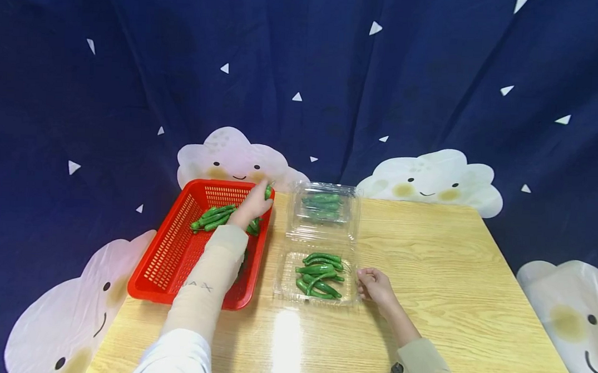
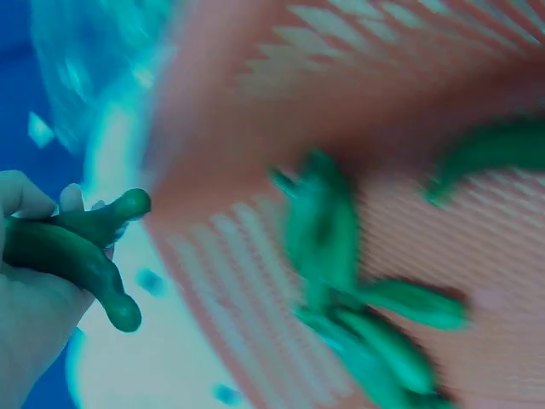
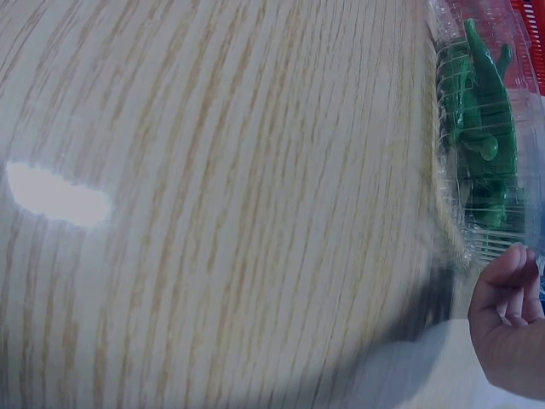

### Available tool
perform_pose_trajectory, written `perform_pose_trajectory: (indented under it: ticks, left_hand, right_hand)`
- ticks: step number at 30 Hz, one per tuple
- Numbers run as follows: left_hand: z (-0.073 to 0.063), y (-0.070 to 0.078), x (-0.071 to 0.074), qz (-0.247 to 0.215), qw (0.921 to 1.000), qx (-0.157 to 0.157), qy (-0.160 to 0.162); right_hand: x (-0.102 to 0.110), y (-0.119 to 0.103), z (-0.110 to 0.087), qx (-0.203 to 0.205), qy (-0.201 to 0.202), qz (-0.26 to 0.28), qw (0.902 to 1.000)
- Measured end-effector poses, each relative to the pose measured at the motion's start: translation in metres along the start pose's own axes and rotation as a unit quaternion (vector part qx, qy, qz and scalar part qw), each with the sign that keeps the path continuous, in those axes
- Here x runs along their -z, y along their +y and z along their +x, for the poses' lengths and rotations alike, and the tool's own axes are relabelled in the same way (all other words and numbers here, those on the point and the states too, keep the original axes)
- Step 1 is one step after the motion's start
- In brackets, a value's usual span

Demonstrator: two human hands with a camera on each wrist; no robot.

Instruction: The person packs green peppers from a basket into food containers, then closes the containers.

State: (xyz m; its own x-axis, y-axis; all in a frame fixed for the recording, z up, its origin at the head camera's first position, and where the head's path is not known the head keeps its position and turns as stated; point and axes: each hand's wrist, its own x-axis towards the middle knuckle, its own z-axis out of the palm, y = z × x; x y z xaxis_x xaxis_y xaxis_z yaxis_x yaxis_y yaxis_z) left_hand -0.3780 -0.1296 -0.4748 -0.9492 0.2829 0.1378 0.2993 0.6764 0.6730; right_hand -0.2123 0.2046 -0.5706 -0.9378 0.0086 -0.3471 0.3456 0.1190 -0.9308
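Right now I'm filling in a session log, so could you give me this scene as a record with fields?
Red basket: on the table, left side, loose peppers inside
Clear container: open, peppers in its near half
Left hand: holds green peppers at the basket's far right corner
Right hand: at the container's right edge, grip unclear
Backdrop: dark blue with clouds
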Motion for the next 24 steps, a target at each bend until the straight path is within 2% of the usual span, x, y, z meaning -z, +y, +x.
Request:
perform_pose_trajectory:
  ticks: [1,2,3,4,5,7,8,9,10,12,14,15,19,22,24]
  left_hand:
    - [0.008,0.003,-0.008,0.017,0.9994,-0.028,-0.007]
    - [0.019,-0.002,-0.022,0.025,0.9971,-0.07,-0.012]
    - [0.026,-0.001,-0.033,0.039,0.9945,-0.092,-0.031]
    - [0.031,0.004,-0.044,0.054,0.992,-0.098,-0.058]
    - [0.031,0.015,-0.052,0.072,0.9892,-0.085,-0.095]
    - [0.029,0.033,-0.069,0.109,0.9796,-0.089,-0.144]
    - [0.031,0.031,-0.083,0.114,0.9751,-0.109,-0.156]
    - [0.023,0.049,-0.086,0.136,0.9692,-0.085,-0.187]
    - [0.017,0.061,-0.089,0.155,0.9635,-0.076,-0.205]
    - [0.003,0.08,-0.096,0.186,0.9538,-0.07,-0.225]
    - [-0.01,0.092,-0.102,0.206,0.9473,-0.06,-0.238]
    - [-0.021,0.105,-0.098,0.222,0.94,-0.033,-0.257]
    - [-0.036,0.11,-0.11,0.277,0.922,-0.025,-0.269]
    - [-0.041,0.107,-0.121,0.308,0.9089,-0.017,-0.28]
    - [-0.043,0.104,-0.128,0.314,0.9059,-0.013,-0.284]
  right_hand:
    - [0.0,0.0,0.0,-0.001,0.001,0.001,1.0]
    - [0.0,0.0,0.0,-0.001,0.002,0.003,1.0]
    - [0.001,0.0,0.0,-0.001,0.0,0.002,1.0]
    - [0.001,0.0,0.0,-0.001,0.001,0.003,1.0]
    - [0.001,0.0,0.0,-0.002,0.0,0.003,1.0]
    - [0.001,0.0,0.0,-0.002,-0.001,0.002,1.0]
    - [0.001,0.0,0.0,-0.002,-0.002,0.001,1.0]
    - [0.001,0.0,0.0,-0.001,-0.003,-0.001,1.0]
    - [0.001,0.0,0.0,-0.002,-0.003,0.0,1.0]
    - [0.001,0.0,0.0,-0.001,-0.005,0.0,1.0]
    - [0.0,-0.001,0.0,0.0,-0.006,0.001,1.0]
    - [0.0,-0.001,0.0,0.0,-0.007,0.0,1.0]
    - [0.0,-0.002,-0.001,0.0,-0.008,-0.005,1.0]
    - [0.0,-0.002,-0.001,0.001,-0.011,-0.003,0.9999]
    - [0.001,-0.002,-0.001,0.0,-0.013,0.0,0.9999]
